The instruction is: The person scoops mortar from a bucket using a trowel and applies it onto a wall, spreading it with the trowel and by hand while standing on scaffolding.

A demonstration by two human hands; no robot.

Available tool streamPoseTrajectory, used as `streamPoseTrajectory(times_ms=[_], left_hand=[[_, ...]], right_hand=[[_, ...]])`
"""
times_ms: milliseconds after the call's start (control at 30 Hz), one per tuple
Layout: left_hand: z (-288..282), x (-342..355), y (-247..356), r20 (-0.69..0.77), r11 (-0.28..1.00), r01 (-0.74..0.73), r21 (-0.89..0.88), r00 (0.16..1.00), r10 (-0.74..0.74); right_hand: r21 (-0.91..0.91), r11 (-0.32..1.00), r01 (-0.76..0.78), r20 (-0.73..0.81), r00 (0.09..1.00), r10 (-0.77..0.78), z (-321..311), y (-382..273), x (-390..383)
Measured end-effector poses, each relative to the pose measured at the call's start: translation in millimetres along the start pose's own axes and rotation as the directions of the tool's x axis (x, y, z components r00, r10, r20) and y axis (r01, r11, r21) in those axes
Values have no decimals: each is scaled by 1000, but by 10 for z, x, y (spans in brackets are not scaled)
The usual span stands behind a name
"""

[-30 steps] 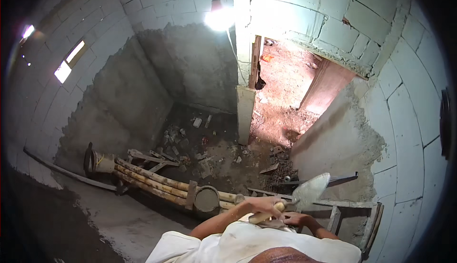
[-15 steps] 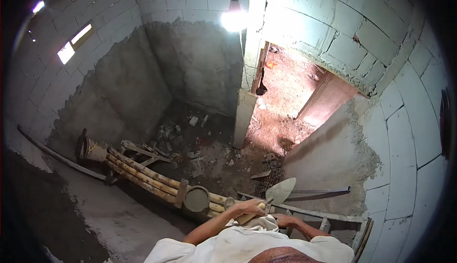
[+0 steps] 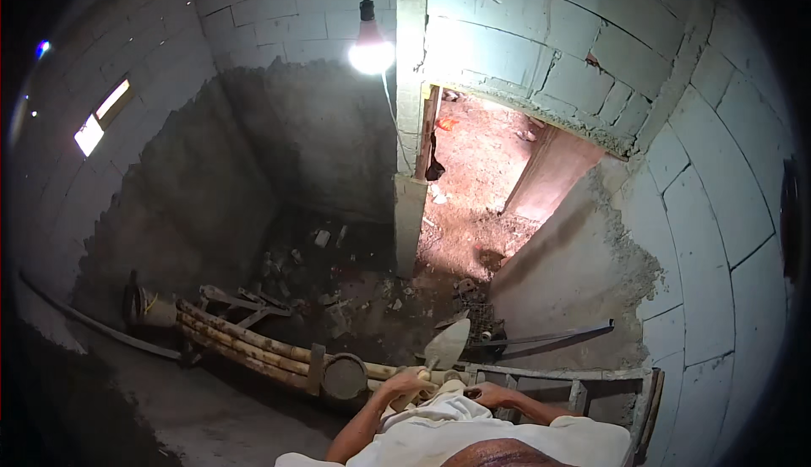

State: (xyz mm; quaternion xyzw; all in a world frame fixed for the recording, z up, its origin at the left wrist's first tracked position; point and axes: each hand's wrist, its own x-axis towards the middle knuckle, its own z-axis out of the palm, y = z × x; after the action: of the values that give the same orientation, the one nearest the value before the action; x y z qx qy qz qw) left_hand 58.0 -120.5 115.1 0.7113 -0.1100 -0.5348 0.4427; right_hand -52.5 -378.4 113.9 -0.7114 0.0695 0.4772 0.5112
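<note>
My left hand (image 3: 405,381) is closed round the handle of a pointing trowel (image 3: 449,344), held in front of my belly. Its pale, leaf-shaped blade points up and away from me. Close beside it, my right hand (image 3: 492,395) has its fingers curled at the front of my white shirt (image 3: 448,409), gripping the cloth; the fingertips are partly hidden. Just left of my hands, a round bucket (image 3: 345,377) with grey mortar stands against the bamboo poles (image 3: 245,344).
The poles form a raised platform running left to a second bucket (image 3: 156,308). A ladder-like frame (image 3: 583,374) extends right. Below lie rubble (image 3: 338,306) and a crate (image 3: 479,319). A lit bulb (image 3: 372,55) hangs near a doorway (image 3: 481,180); half-plastered block walls (image 3: 186,188) surround me.
The view has swung to the right and slightly up. The trowel has shifted left with my left hand, its blade now more upright. My right hand stays at the shirt.
</note>
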Motion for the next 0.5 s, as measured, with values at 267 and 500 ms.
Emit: streamPoseTrajectory(times_ms=[267,500], left_hand=[[-411,-428,-716,-287,933,175,-316,919,-270],[-275,-577,-2299,-288,725,254,-640,796,-533]], right_hand=[[-90,986,-143,-560,826,69,304,494,276],[219,971,93,39,994,-104,-71,168,16]])
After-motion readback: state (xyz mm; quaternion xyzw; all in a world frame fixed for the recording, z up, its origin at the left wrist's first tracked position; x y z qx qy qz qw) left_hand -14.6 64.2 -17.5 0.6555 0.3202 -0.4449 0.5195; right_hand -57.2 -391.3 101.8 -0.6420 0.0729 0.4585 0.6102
